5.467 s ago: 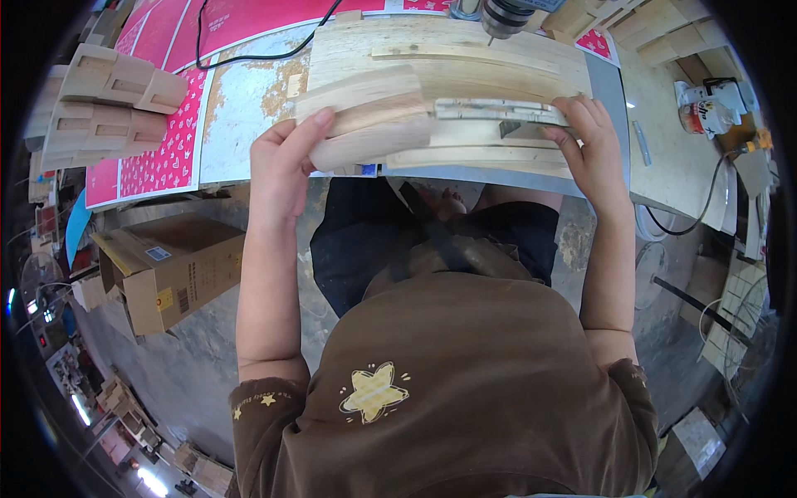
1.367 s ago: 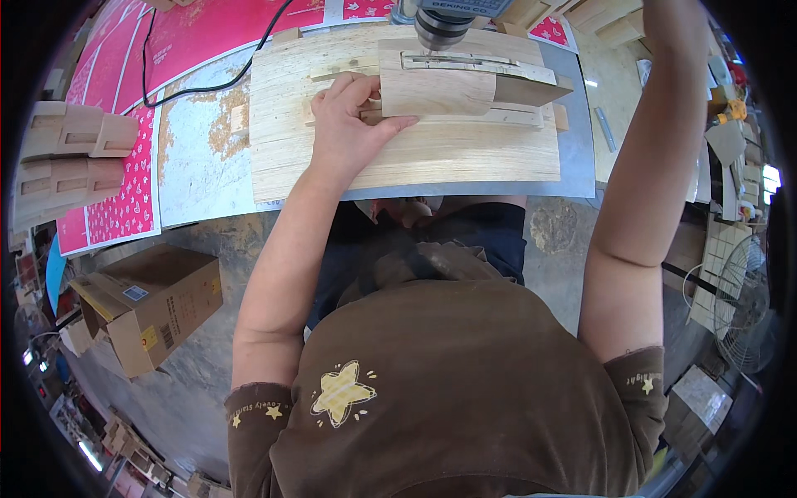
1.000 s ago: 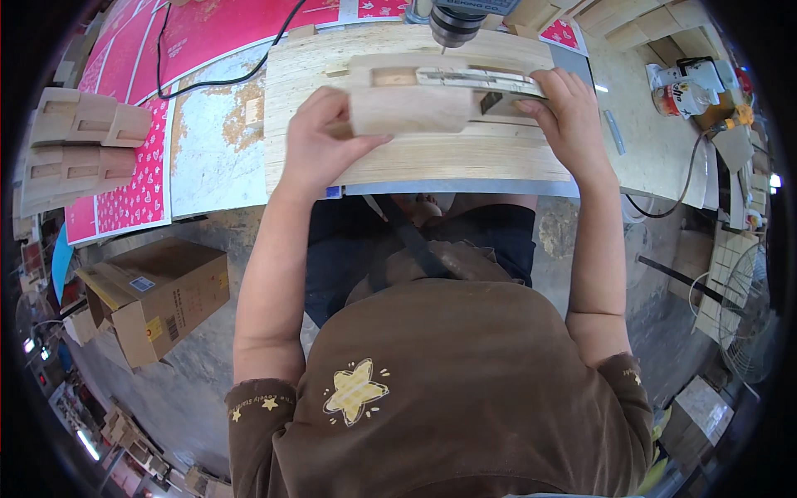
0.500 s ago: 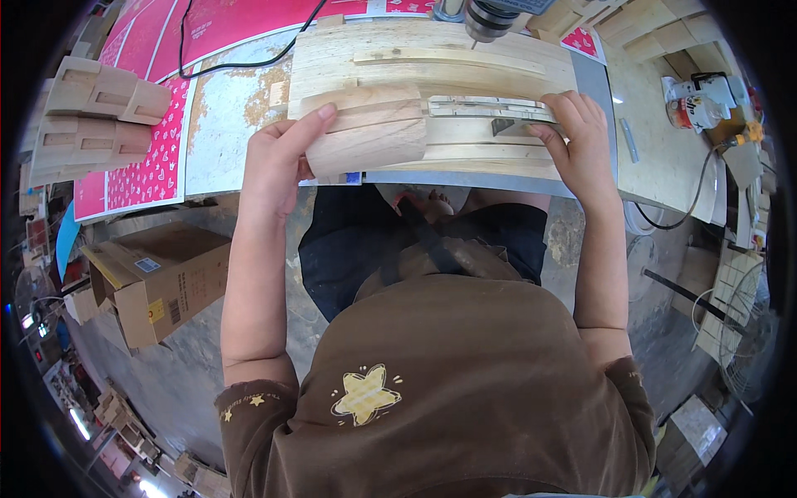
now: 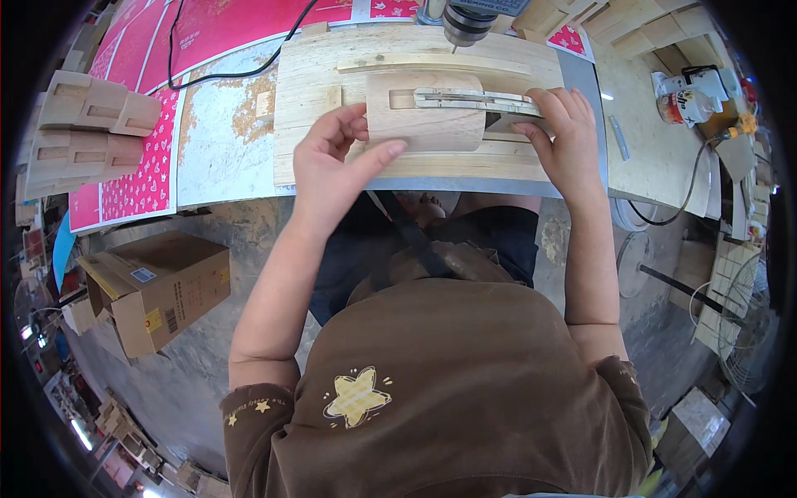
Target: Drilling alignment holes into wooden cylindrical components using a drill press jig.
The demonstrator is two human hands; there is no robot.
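Note:
A pale wooden block (image 5: 427, 129) with a rounded, curved face and a rectangular recess at its left lies on the wooden board. At its left end is my left hand (image 5: 336, 170), fingers curled against the end and thumb along the near edge. My right hand (image 5: 569, 137) pinches the right end of a long, narrow, pale slotted strip (image 5: 473, 100). That strip lies across the block's top, its left tip at the recess. Below the strip, near my right fingers, shows a dark angled piece (image 5: 496, 120); how it joins the strip cannot be made out.
A drill chuck with a bit (image 5: 465, 29) hangs over the far side of the wooden board (image 5: 307, 75). A thin wooden batten (image 5: 432, 63) lies across the board. Stacked recessed blocks (image 5: 91, 129) stand at left, a black cable (image 5: 224, 79) nearby. A cardboard box (image 5: 166, 290) sits below.
The block has moved right and turned, so its recess now faces up, and it rests on the board. My left hand shifted to its left end. The strip now overlaps the block.

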